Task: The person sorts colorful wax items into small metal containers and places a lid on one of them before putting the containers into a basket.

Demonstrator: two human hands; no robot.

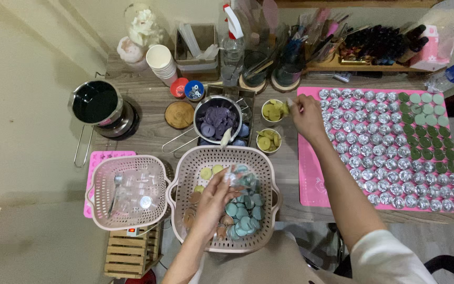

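Note:
My left hand [211, 202] reaches into a pink basket [185, 171] and pinches a small clear plastic piece [235, 176] over a heap of teal wax discs [244, 213]. A few yellow and brown discs lie in the same basket. Stretched across the table, my right hand [307, 117] pinches a yellow-green wax disc [289, 107] right next to a small bowl [272, 111] of the same discs. A second such bowl [267, 141] stands just below it. Right of that hand lies a pink mat [310, 181] covered with several rows of silver tealight cups [374, 142] and green-filled ones [426, 131].
A metal pot of purple wax discs [216, 122] stands behind the basket. A black pot [95, 102] sits at the left, and a second pink basket [127, 192] holds clear cups. Paper cups [161, 60], a spray bottle [232, 37] and tool jars line the back. A wooden crate [130, 253] stands below.

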